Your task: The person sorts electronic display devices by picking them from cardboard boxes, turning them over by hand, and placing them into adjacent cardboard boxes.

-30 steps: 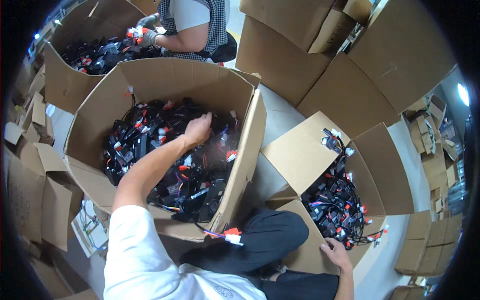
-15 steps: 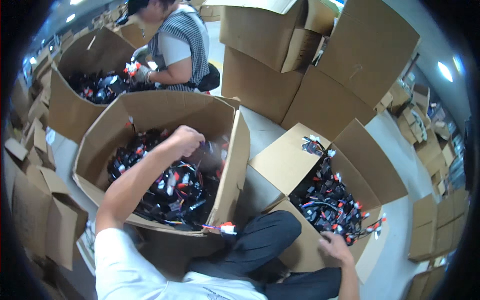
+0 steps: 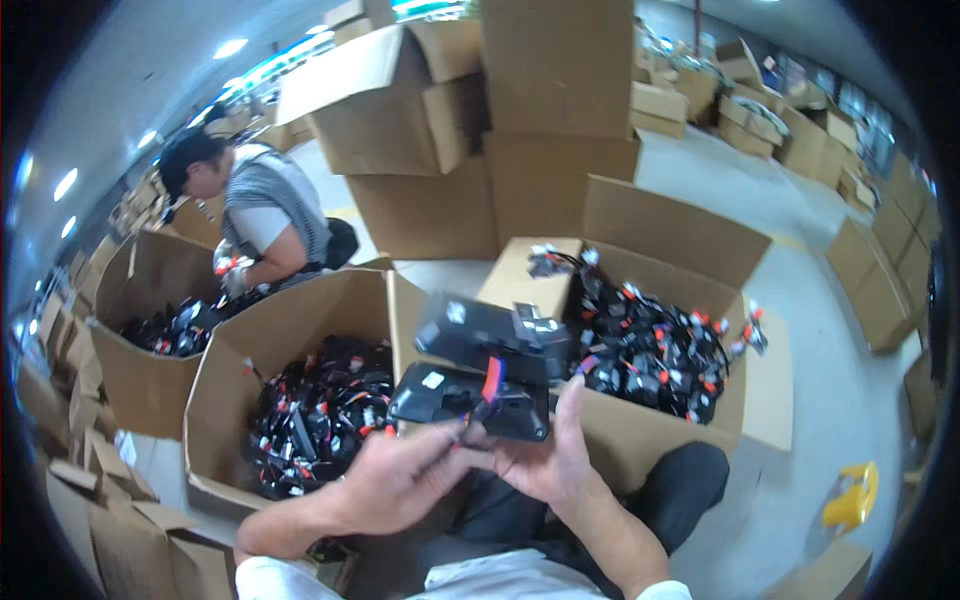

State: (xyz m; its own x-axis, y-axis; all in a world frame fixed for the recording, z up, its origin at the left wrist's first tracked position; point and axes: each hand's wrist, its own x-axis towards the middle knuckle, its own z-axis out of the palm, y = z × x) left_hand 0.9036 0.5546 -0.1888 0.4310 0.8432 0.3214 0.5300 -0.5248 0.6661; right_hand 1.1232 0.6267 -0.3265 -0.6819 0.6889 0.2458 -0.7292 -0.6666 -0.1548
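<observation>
In front of me two flat black plastic units [image 3: 450, 392] with white labels hang together, one above the other, joined by a bundle of coloured wires; the upper one is blurred. The fingers of my left hand [image 3: 405, 478] are closed on the wires at their lower edge. Against the right side of the units is my right hand [image 3: 552, 455], thumb up, its fingers partly hidden beneath them. The left carton [image 3: 290, 300] and the right carton [image 3: 655, 425] beyond my hands are filled with similar black units and red and white connectors.
A co-worker [image 3: 265, 215] handles parts over another carton [image 3: 130, 385] at the far left. Large cartons [image 3: 420, 215] are stacked at the back. A yellow plastic stool [image 3: 850, 498] stands on the floor at right. My bent knee [image 3: 690, 480] is beside the right carton.
My left hand has come out of the left carton, and my right hand has left the right carton. Both now meet in front of me at the black units. The view has swung upward and right.
</observation>
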